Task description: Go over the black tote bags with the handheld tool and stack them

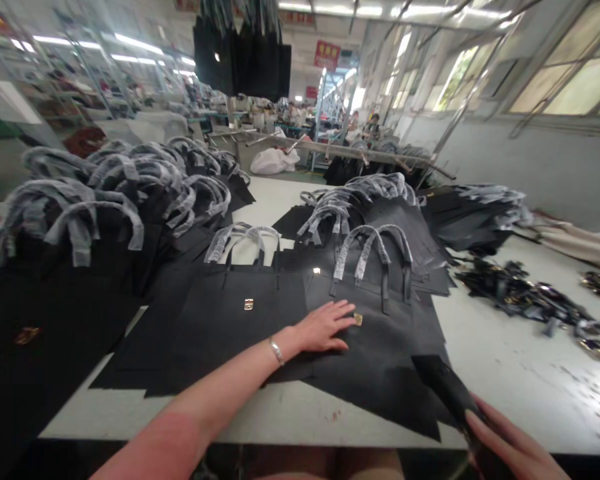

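My left hand (325, 327) lies flat, fingers spread, on a flat black tote bag (380, 360) on the white table (505, 373), fingertips beside its small gold clasp (358, 319). The bag's two handles (373, 257) are wrapped in grey plastic. A silver bracelet (276, 350) is on that wrist. My right hand (510, 443) at the lower right edge grips a black strip or flap (447, 390) at the bag's near right corner. A second flat bag with a gold clasp (249, 304) lies to the left.
Stacks of black bags with wrapped handles pile up at the left (105, 200) and behind (360, 200). A heap of dark scraps with gold bits (525, 293) lies on the table at the right. Black bags hang overhead (243, 53). Distant people work far back.
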The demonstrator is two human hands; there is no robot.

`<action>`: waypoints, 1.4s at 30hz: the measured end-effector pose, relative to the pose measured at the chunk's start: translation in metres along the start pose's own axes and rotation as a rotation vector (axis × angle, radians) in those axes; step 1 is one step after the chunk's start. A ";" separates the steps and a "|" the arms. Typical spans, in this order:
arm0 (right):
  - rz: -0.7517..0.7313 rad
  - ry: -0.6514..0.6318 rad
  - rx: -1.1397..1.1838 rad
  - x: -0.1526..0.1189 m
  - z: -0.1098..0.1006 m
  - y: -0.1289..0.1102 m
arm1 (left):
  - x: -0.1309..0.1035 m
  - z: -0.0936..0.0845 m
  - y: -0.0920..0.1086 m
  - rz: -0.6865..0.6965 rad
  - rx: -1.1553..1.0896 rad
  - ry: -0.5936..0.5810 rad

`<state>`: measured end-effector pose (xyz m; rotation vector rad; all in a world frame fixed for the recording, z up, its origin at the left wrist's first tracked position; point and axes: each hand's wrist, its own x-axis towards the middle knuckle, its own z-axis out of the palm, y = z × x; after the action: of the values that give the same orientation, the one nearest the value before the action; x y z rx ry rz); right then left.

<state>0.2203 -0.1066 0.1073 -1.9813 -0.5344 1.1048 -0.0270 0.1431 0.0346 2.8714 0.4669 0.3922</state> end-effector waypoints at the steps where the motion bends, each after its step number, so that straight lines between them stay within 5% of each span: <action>1: 0.008 0.010 -0.012 -0.004 -0.001 -0.008 | 0.010 0.014 0.012 0.071 -0.004 -0.042; 4: 0.029 0.076 -0.054 -0.015 -0.008 -0.030 | 0.023 0.035 0.041 0.115 -0.010 -0.088; 8: 0.062 0.095 -0.059 -0.016 -0.016 -0.036 | 0.007 0.036 0.075 0.095 -0.072 -0.109; 14: 0.084 -0.119 -0.021 0.024 -0.008 -0.027 | -0.012 0.035 0.114 0.006 -0.170 -0.118; 22: 0.047 -0.296 -0.034 0.081 0.015 -0.066 | -0.009 0.030 0.114 -0.005 -0.239 -0.138; 34: 0.010 -0.228 -0.069 0.088 0.013 -0.073 | -0.010 0.027 0.113 -0.013 -0.273 -0.126; 39: -0.015 -0.051 -0.078 0.091 -0.019 -0.078 | -0.011 0.031 0.113 0.000 -0.273 -0.110; 42: 0.071 -0.105 -0.088 0.081 -0.040 -0.071 | -0.011 0.035 0.117 0.018 -0.268 -0.118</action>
<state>0.2980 -0.0268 0.1343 -2.0396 -0.5811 1.2538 0.0059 0.0249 0.0273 2.6217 0.3398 0.2638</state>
